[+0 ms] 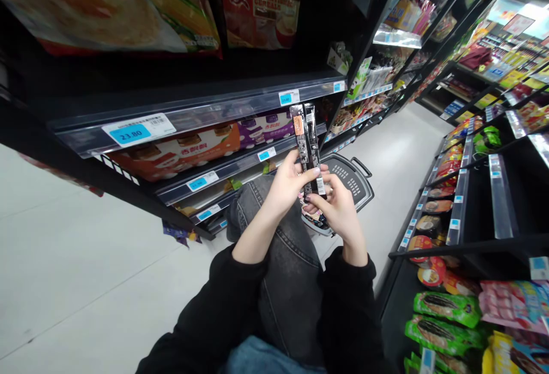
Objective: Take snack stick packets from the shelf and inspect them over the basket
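Two long, narrow black stick packets [309, 139] stand side by side in front of me, with pale printing and an orange patch on one. My left hand [286, 182] grips them from the left, its thumb pressed across their front. From the right, my right hand [338, 202] pinches their lower ends between thumb and fingers. Just beyond and below the hands, a grey shopping basket [362, 191] sits on the floor with some small packets in it, partly hidden by my hands and knee.
Left and ahead is a dark shelf unit [240, 91] with price tags, bagged cereals [266, 8] and orange multipacks [180, 154]. A snack rack [472, 248] lines the right side, with green bags [446, 308] low down. The pale aisle floor [398, 139] runs between them.
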Demonstrator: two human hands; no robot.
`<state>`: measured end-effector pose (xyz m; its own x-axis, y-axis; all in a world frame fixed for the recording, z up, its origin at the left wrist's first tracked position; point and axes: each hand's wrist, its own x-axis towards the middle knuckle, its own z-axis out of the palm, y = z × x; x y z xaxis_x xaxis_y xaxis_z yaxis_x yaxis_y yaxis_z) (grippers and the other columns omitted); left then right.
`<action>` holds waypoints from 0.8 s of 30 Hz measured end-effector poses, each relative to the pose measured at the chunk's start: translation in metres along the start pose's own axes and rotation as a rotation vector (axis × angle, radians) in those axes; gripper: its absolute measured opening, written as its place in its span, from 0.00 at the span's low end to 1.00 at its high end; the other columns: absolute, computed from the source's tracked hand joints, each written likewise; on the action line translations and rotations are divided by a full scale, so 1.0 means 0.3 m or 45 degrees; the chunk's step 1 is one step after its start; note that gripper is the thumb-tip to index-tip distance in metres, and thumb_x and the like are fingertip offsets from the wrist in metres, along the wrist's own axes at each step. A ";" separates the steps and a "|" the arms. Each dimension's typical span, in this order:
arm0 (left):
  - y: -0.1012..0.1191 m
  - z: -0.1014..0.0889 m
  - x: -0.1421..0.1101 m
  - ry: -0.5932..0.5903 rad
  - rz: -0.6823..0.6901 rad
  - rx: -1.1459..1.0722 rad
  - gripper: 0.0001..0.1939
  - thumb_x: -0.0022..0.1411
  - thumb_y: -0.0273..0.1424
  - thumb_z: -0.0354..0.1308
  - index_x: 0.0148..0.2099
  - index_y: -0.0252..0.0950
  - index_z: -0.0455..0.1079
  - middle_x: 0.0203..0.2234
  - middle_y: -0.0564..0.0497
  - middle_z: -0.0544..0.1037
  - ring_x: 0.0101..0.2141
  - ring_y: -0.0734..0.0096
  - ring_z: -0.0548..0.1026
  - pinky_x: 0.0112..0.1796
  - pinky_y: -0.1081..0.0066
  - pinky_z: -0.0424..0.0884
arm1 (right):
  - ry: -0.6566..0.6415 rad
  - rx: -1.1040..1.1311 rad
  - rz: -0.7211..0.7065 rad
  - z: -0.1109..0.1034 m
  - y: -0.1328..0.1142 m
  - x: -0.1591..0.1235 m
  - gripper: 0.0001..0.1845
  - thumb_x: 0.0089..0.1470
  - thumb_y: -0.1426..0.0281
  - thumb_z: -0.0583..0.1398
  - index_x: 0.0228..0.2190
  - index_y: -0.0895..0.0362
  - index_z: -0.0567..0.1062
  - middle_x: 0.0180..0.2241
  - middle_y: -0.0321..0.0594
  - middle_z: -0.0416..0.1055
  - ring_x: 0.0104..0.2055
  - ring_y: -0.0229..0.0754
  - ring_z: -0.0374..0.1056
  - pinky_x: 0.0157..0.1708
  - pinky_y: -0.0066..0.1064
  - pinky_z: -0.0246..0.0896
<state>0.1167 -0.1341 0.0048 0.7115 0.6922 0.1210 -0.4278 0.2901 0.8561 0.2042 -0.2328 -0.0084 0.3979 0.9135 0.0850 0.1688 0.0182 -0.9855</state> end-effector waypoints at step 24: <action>0.023 0.058 -0.068 -0.500 -0.372 0.408 0.18 0.52 0.26 0.63 0.46 0.32 0.69 0.30 0.47 0.77 0.29 0.62 0.78 0.27 0.67 0.77 | 0.451 0.281 -0.283 -0.071 -0.034 -0.030 0.22 0.39 0.69 0.69 0.37 0.56 0.68 0.30 0.34 0.69 0.33 0.36 0.69 0.33 0.27 0.68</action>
<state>0.1087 -0.1577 0.0171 0.9542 0.2986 -0.0184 -0.0359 0.1754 0.9838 0.2182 -0.2500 0.0039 0.6634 0.6833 0.3049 0.1046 0.3188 -0.9420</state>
